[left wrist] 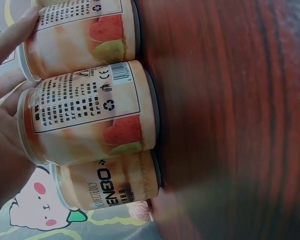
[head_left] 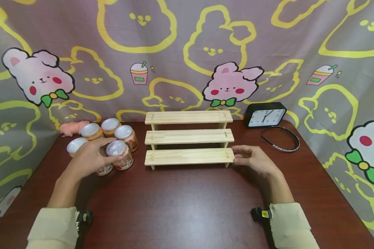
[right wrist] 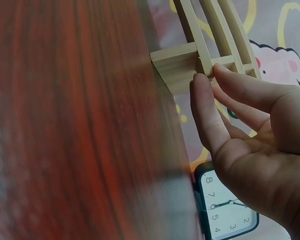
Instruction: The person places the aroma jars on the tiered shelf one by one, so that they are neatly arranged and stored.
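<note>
Several short orange-and-white labelled cans with pale lids stand grouped at the left. My left hand (head_left: 91, 157) reaches over the front ones and grips the front right can (head_left: 121, 159) between thumb and fingers. The thumb (left wrist: 25, 22) lies along its lid edge in the left wrist view, with another can (left wrist: 90, 115) right beside it. A three-step pale wooden display shelf (head_left: 190, 156) stands upright in the middle. My right hand (head_left: 257, 160) pinches the right end of its lowest board, fingertips (right wrist: 202, 82) at the board's corner in the right wrist view.
A black-framed clock (head_left: 266, 115) stands behind the right hand, and a dark headband (head_left: 286, 149) lies in front of it. Pink yarn (head_left: 71, 128) lies behind the cans. A patterned cloth (head_left: 174, 52) hangs around the dark red table (head_left: 180, 207).
</note>
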Action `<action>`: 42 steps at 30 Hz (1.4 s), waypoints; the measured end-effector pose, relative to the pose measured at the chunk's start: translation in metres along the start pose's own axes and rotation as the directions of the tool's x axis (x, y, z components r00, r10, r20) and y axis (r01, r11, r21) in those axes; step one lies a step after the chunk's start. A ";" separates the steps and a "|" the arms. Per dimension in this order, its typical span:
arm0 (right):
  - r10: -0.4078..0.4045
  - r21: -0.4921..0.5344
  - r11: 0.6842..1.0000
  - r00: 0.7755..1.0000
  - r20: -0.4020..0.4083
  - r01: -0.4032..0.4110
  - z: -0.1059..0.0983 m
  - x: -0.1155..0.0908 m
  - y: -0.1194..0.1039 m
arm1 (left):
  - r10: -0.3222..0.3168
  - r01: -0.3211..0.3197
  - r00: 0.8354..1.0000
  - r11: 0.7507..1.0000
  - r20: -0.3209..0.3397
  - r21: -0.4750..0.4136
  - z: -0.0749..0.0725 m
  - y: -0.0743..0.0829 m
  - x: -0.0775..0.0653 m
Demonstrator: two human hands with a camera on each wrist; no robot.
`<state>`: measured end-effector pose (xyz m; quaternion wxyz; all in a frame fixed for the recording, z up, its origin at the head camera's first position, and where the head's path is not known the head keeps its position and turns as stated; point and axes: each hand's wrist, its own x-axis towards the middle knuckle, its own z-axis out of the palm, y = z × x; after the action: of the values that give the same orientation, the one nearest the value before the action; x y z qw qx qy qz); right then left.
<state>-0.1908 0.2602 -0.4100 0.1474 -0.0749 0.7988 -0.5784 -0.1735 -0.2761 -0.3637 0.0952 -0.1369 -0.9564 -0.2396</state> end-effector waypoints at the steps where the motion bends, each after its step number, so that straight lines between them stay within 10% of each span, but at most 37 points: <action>1: 0.000 -0.003 1.000 1.000 0.000 0.000 0.000 0.000 0.000 | -0.002 0.002 1.000 1.000 -0.004 -0.003 0.001 0.000 0.000; 23: 0.019 -0.050 0.999 1.000 0.007 -0.018 0.000 0.001 0.000 | 0.101 -0.120 0.986 0.983 -0.135 -0.141 0.004 0.015 0.004; 31: 0.030 -0.070 0.997 0.999 -0.013 -0.031 -0.003 -0.003 -0.001 | 0.039 -0.099 0.988 0.908 -0.152 -0.406 0.008 0.028 0.010; 42: 0.002 -0.040 0.999 1.000 -0.010 -0.002 0.000 0.001 0.003 | -0.041 -0.063 0.983 0.839 -0.179 -0.541 0.010 0.044 0.012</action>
<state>-0.1918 0.2607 -0.4136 0.1424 -0.0743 0.8111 -0.5623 -0.1722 -0.2312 -0.3504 0.1415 -0.1411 -0.8353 -0.5122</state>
